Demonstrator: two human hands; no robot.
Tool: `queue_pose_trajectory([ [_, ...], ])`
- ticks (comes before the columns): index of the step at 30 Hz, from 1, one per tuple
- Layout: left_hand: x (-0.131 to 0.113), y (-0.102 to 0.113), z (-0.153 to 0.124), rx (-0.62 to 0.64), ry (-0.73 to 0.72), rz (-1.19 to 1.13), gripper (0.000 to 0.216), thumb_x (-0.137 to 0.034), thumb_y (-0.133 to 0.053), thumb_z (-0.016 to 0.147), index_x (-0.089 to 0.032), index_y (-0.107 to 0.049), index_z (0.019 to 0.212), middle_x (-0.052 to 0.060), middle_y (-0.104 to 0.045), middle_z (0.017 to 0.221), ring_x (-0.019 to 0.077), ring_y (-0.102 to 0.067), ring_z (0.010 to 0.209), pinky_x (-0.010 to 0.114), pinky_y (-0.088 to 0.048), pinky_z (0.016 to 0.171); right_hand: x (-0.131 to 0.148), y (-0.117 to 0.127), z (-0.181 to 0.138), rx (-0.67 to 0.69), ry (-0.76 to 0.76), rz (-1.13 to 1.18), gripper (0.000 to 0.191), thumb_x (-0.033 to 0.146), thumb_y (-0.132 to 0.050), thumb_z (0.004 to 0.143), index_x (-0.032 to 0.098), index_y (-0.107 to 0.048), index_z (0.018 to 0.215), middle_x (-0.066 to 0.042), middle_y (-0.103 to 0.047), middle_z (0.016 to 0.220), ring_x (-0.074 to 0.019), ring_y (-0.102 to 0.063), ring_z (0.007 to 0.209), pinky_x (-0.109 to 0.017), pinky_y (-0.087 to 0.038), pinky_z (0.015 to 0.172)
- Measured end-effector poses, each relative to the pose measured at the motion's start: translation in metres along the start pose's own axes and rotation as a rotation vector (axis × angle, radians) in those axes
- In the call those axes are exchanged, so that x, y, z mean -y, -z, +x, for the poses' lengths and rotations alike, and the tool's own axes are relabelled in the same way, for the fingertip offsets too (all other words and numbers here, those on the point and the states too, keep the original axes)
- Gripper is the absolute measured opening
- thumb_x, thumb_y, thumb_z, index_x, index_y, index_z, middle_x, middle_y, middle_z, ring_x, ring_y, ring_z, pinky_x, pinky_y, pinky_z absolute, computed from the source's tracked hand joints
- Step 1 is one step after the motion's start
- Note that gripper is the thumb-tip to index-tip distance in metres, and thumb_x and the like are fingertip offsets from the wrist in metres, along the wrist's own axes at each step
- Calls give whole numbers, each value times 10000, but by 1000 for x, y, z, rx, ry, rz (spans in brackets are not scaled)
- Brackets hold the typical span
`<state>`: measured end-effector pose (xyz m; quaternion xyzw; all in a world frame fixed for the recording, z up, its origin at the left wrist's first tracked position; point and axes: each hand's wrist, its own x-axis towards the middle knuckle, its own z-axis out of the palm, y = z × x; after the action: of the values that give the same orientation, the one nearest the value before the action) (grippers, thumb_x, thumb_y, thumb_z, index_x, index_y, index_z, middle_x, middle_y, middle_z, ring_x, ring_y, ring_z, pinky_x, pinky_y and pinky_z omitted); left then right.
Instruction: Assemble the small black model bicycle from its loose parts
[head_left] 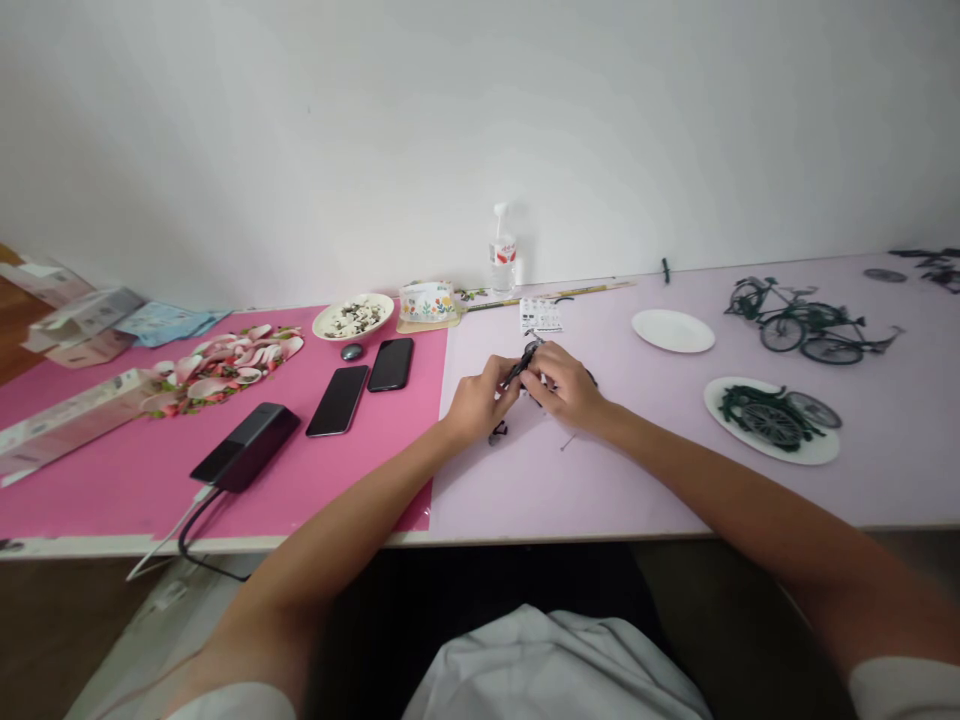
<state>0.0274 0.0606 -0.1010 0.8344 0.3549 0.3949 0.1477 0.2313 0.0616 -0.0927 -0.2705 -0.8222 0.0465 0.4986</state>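
On the pink mat at the left lie a power bank (245, 446) and two phones (337, 400). At the middle of the tabletop (600, 490), the left hand (480, 400) pinches one end of a small dark part (519, 368), held just above the surface. The right hand (570, 385) closes its fingertips on the other end. This looks like a fitting step on a model piece. A loose dark bit (498, 432) lies just near the left hand. Going on calls for a steady fine grip and careful alignment. Further right sit a plate of parts (825, 450) and model bicycles (810, 320).
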Motion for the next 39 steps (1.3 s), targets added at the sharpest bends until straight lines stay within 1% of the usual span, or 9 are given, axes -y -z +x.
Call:
queue_pose_trajectory([
  [5, 1, -1, 0, -2, 7, 8, 264, -424, -529, 1072, -245, -534, 1266, 79, -801, 1092, 218, -795, 889, 319, -590, 776, 1, 0, 0, 1, -11, 9, 347, 293, -433, 1103, 260, -452, 759, -32, -533, 762, -233, -514, 790, -409, -463, 760],
  [9, 2, 0, 1, -3, 9, 9, 264, -420, -533, 1068, -247, -535, 1268, 72, -802, 1082, 212, -796, 883, 314, -593, 779, 2, 1, 0, 9, -15, 5, 310, 307, -467, 1092, 260, -484, 786, -33, -550, 779, -236, -525, 797, -414, -469, 764],
  [16, 0, 0, 0, -25, -5, -15, 273, -406, -529, 1070, -230, -537, 1279, 76, -798, 1077, 205, -790, 876, 303, -583, 763, 4, 1, 1, 1, -8, -23, 333, 287, -416, 1113, 261, -460, 784, -39, -550, 780, -233, -525, 802, -406, -469, 759],
  [22, -10, 5, 2, -126, 56, -22, 381, -458, -551, 1060, -208, -546, 1348, 63, -787, 1025, 172, -754, 804, 275, -566, 732, 10, 5, 4, -30, 42, -112, 237, 289, -461, 1092, 255, -573, 886, -53, -621, 798, -231, -561, 783, -397, -486, 727],
  [25, -12, 7, 4, -185, 103, -21, 514, -459, -554, 1061, -208, -467, 1501, 64, -785, 1013, 174, -751, 791, 274, -553, 713, 10, 5, 3, -77, 53, -133, 154, 272, -520, 1071, 253, -638, 974, -58, -712, 861, -209, -625, 743, -364, -514, 672],
  [27, -12, 8, 4, -202, 101, -38, 598, -440, -541, 1069, -206, -370, 1593, 41, -772, 923, 168, -732, 740, 276, -538, 692, 9, 5, 2, -110, 57, -144, 120, 255, -555, 1058, 258, -674, 1069, -60, -764, 916, -200, -673, 733, -350, -548, 664],
  [29, -12, 8, 4, -207, 80, -49, 634, -418, -531, 1072, -193, -315, 1624, 9, -734, 821, 157, -694, 673, 276, -518, 667, 9, 5, 2, -131, 64, -170, 145, 240, -585, 1048, 266, -694, 1140, -63, -795, 960, -202, -716, 751, -345, -575, 666],
  [34, -17, 9, 2, -179, 20, -26, 559, -381, -547, 1049, -186, -384, 1547, -44, -649, 727, 123, -610, 587, 250, -454, 604, 6, 6, 3, -166, 139, -191, 191, 183, -637, 1025, 284, -722, 1163, -56, -828, 1010, -218, -783, 846, -343, -608, 681],
  [39, -22, 9, 2, -143, -15, -23, 514, -360, -539, 1041, -183, -395, 1502, -58, -622, 692, 119, -598, 567, 241, -429, 576, 1, 6, 2, -177, 196, -289, 179, 186, -627, 1036, 291, -735, 1132, -35, -833, 973, -216, -793, 839, -348, -624, 680],
])
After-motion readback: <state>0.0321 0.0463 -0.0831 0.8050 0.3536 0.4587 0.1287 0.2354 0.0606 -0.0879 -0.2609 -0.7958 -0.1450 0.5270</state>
